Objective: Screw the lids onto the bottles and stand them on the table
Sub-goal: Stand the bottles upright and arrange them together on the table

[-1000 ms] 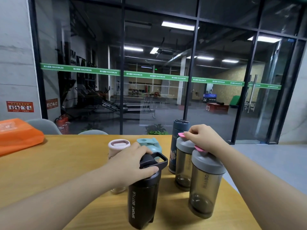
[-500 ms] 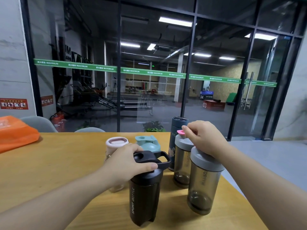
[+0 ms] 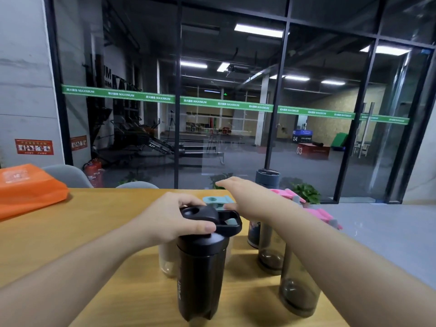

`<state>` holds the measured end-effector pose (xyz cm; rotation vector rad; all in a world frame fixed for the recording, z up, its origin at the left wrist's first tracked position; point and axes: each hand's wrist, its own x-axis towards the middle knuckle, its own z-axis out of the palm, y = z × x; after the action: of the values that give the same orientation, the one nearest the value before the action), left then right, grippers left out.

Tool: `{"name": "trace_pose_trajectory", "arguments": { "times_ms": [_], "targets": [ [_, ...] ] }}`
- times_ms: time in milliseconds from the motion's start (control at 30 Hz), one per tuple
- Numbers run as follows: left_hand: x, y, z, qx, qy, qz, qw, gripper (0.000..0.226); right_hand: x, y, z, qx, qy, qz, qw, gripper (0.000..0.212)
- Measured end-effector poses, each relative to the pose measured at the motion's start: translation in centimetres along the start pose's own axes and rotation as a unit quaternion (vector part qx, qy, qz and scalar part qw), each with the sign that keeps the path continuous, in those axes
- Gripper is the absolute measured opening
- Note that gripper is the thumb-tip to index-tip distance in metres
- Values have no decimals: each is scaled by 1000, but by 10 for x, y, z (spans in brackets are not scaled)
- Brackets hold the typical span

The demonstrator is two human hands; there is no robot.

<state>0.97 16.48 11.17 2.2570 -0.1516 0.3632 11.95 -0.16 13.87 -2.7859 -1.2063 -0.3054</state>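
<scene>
- Wooden, light-brown table [image 3: 77,234] filled the lower part of the head view, and every bottle stood upright on it near its right end.
- Behind the table, a dark glass wall with black frames [image 3: 280,114] crossed the view, with a green banded strip running along it.
- Lying flat at the table's far left edge was an orange fabric bag [image 3: 28,187].
- Nearest the camera stood a tall black plastic sports bottle [image 3: 200,277], capped by its black lid with a loop handle [image 3: 212,218].
- From the lower left, the left hand [image 3: 174,220] came in with its forearm stretched across the table; its fingers curled over the black lid and the thumb pressed the lid's front edge, gripping it.
- From the lower right, the right hand [image 3: 245,197] reached forward over the bottles, fingers held out nearly straight and holding nothing, the palm facing down above a teal flip-top lid [image 3: 215,201].
- Two smoky translucent shaker bottles [image 3: 299,291] stood to the right of the black one, partly behind the right forearm; their pink flip caps [image 3: 318,213] showed above the arm, blurred.
- A dark blue-grey cylindrical flask [image 3: 267,179] stood behind them, near the table's far edge.
- A pale translucent bottle [image 3: 167,260] stood just behind the black bottle; its top was hidden by the left hand.
</scene>
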Motion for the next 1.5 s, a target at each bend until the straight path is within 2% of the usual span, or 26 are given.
{"name": "trace_pose_trajectory", "arguments": {
  "times_ms": [133,267,400,467,567,800,1200,1500],
  "targets": [
    [-6,-11,-6,-8,-15,9,1000,46,20,-2,21,89,-53,24,994,79],
    [-9,-20,-16,-15,-9,18,1000,57,30,4,39,96,-74,35,992,95],
    [-10,-22,-24,-19,18,17,1000,37,32,7,57,116,-75,56,989,108],
    [-10,-22,-27,-28,32,16,999,36,31,6,61,130,-54,60,988,106],
    [-7,-23,-30,-47,51,10,998,48,26,7,61,120,-39,55,990,101],
    [-3,-21,-24,-42,64,17,997,48,-2,5,50,66,-37,77,994,97],
    [-1,-2,-12,2,135,-31,990,23,-59,-8,42,51,-16,62,997,92],
    [19,1,15,47,186,-35,981,36,-86,-11,41,24,2,32,999,96]
  ]
}}
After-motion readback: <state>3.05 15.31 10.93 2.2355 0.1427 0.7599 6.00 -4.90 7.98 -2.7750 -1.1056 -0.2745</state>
